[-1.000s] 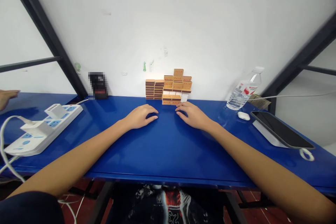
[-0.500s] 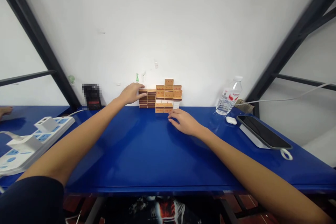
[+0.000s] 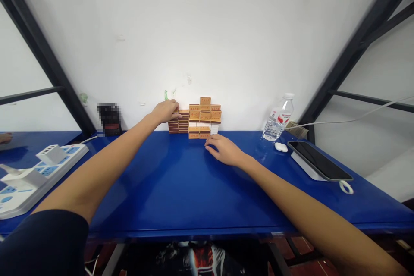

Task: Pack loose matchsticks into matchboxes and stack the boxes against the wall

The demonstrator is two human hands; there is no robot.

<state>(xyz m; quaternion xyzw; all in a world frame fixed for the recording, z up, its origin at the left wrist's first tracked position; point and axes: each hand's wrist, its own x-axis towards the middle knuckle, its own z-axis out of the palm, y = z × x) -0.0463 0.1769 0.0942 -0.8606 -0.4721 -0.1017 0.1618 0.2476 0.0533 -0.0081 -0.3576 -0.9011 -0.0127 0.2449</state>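
At the back of the table, small orange-and-brown matchboxes are piled against the wall. The left stack (image 3: 183, 123) shows dark striker sides in two columns. My left hand (image 3: 166, 111) reaches over the top of its left column, thumb and fingers closed around a matchbox that they mostly hide. Beside it, a stepped pile of matchboxes (image 3: 205, 115) shows printed orange faces, with white parts between its rows and a single box on top. My right hand (image 3: 223, 148) rests on the table at the pile's lower right corner, fingers loosely bent, thumb apart, nothing visible in it.
A blue table (image 3: 181, 189) meets the white wall. On the right are a water bottle (image 3: 278, 117), a white earphone case (image 3: 281, 147) and a phone (image 3: 318, 160). A power strip (image 3: 61, 166) with plugs lies left, near a dark partly pixelated object (image 3: 110, 120).
My left hand has closed in on the top of the left stack's left column, its fingertips curling down. My right hand has stayed by the pile's corner. The view has shifted slightly.
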